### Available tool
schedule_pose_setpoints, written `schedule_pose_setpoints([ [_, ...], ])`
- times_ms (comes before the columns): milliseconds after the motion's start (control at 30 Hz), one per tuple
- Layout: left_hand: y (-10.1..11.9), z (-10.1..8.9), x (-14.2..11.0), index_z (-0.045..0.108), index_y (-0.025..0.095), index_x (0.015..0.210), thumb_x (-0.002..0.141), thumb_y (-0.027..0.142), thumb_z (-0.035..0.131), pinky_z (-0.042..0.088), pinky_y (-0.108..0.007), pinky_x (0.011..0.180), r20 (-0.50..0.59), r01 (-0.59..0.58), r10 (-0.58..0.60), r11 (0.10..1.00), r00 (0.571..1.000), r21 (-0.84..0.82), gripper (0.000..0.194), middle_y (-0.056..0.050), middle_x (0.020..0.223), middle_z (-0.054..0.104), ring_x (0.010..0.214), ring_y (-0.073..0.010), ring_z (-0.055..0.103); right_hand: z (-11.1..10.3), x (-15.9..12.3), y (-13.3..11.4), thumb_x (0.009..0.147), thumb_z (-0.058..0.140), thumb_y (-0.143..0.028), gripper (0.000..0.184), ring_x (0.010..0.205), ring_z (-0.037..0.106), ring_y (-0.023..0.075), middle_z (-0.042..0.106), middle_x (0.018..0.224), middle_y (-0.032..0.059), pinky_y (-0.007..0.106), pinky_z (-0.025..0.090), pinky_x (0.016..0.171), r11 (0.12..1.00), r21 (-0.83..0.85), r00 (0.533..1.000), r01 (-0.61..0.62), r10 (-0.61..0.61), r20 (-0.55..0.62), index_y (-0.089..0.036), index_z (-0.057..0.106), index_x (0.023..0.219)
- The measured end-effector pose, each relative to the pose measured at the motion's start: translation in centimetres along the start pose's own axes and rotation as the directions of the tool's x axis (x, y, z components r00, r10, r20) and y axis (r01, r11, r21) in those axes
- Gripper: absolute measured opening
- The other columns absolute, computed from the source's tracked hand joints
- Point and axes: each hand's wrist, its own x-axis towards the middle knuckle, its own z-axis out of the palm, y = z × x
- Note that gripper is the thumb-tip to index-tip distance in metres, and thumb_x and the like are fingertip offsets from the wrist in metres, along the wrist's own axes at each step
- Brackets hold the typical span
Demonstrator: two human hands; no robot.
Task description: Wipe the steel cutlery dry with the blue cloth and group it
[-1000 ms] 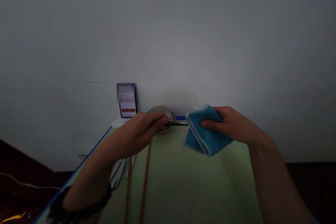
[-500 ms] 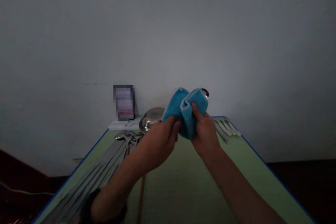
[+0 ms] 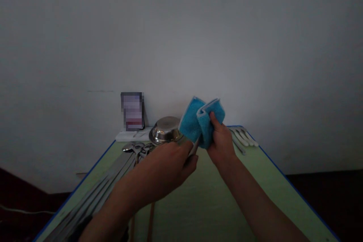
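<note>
My left hand (image 3: pixel 172 162) is closed on the metal handle of a spoon (image 3: pixel 195 147), whose other end is hidden in a folded blue cloth (image 3: pixel 191 121). The cloth has a pale stitched edge and is doubled over. My right hand (image 3: pixel 222 140) grips it, thumb on the near face and fingers behind. Both hands are raised above the table, close together. Just behind my left hand sits an upturned shiny metal bowl (image 3: pixel 167 126).
Long-handled metal utensils (image 3: pixel 99 185) lie along the left of the green, blue-edged table (image 3: pixel 204 200). Several forks with white handles (image 3: pixel 242 138) lie at the back right. A blurred-out upright screen (image 3: pixel 133 111) leans by the wall on a white strip (image 3: pixel 126 136).
My left hand has drawn down and toward me, pulling the spoon back through the cloth. Its rounded metal end, which stuck out at the upper right, is now hidden. My right hand stays put.
</note>
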Motion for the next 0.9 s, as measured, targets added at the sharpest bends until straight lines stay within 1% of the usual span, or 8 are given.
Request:
schedule_pose_setpoints([
  [133,-0.6,-1.3,-0.8,0.054,0.02,0.087,0.088,0.037,0.034,0.035,-0.025,0.055,0.072,0.002,0.005,0.996,0.997,-0.093,0.027,0.0,0.068,0.056,0.059,-0.0134,0.052,-0.9,1.4,-0.8,0.066,0.065,-0.035,0.03,0.079,0.065,0.015,0.069,0.091,0.0019,0.029,0.053,0.072,0.988,-0.036,0.989,0.149,-0.149,-0.006,-0.018,0.062,0.092],
  [233,-1.5,-2.1,-0.9,0.053,0.019,0.083,0.089,0.038,0.032,0.035,-0.024,0.054,0.021,0.055,-0.052,0.983,0.998,-0.176,0.028,0.002,0.065,0.055,0.058,-0.0123,0.051,-1.2,1.6,-1.5,0.065,0.066,-0.037,0.033,0.081,0.065,0.0163,0.069,0.093,0.0019,0.031,0.053,0.072,0.968,-0.098,0.973,0.229,-0.226,0.035,-0.02,0.061,0.093],
  [433,-2.4,-2.4,0.0,0.052,0.018,0.076,0.088,0.041,0.035,0.034,-0.022,0.048,-0.203,0.144,-0.211,0.943,0.956,-0.3,0.032,0.005,0.057,0.05,0.049,-0.0099,0.046,-1.2,0.5,-2.7,0.061,0.069,-0.035,0.03,0.069,0.065,0.0168,0.07,0.08,0.0015,0.032,0.052,0.068,0.957,-0.262,0.961,0.126,-0.052,0.273,-0.019,0.062,0.086],
  [567,-1.7,-2.7,-0.2,0.052,0.018,0.071,0.088,0.042,0.037,0.03,-0.021,0.045,-0.258,0.129,-0.206,0.95,0.944,-0.285,0.033,0.005,0.053,0.048,0.046,-0.009,0.044,-1.6,0.2,-3.8,0.061,0.069,-0.028,0.022,0.06,0.063,0.0138,0.07,0.076,0.0,0.028,0.052,0.06,0.949,-0.296,0.931,0.111,0.004,0.364,-0.019,0.063,0.08],
  [667,-1.7,-2.9,-0.6,0.051,0.018,0.067,0.088,0.041,0.037,0.029,-0.021,0.044,-0.244,0.111,-0.177,0.959,0.954,-0.261,0.034,0.005,0.052,0.044,0.045,-0.0083,0.042,-2.4,0.4,-4.9,0.061,0.069,-0.025,0.021,0.062,0.062,0.0145,0.069,0.076,0.0003,0.029,0.051,0.059,0.918,-0.373,0.89,0.136,0.052,0.453,-0.019,0.064,0.08],
  [767,-2.1,-3.2,-0.9,0.052,0.018,0.068,0.088,0.041,0.037,0.03,-0.02,0.044,-0.165,0.092,-0.133,0.967,0.977,-0.236,0.034,0.005,0.052,0.044,0.046,-0.0085,0.043,-3.1,0.3,-6.4,0.063,0.069,-0.028,0.021,0.068,0.062,0.0156,0.068,0.078,0.0002,0.029,0.049,0.063,0.778,-0.548,0.809,0.307,0.09,0.581,-0.018,0.064,0.081],
  [833,-2.3,-3.5,-1.1,0.054,0.018,0.07,0.088,0.041,0.036,0.032,-0.02,0.045,-0.107,0.078,-0.104,0.971,0.989,-0.227,0.034,0.004,0.054,0.048,0.048,-0.0093,0.045,-3.4,0.0,-7.5,0.065,0.068,-0.031,0.018,0.067,0.06,0.0152,0.067,0.074,-0.0006,0.026,0.047,0.06,0.613,-0.657,0.759,0.44,0.137,0.636,-0.018,0.065,0.078],
  [900,-2.4,-3.8,-1.4,0.057,0.018,0.072,0.087,0.04,0.037,0.033,-0.02,0.047,-0.071,0.053,-0.071,0.973,0.995,-0.224,0.034,0.003,0.056,0.052,0.05,-0.0099,0.047,-3.5,-0.5,-8.4,0.068,0.065,-0.034,0.017,0.062,0.057,0.0139,0.065,0.069,-0.0016,0.024,0.044,0.055,0.452,-0.721,0.705,0.525,0.242,0.666,-0.018,0.065,0.075],
])
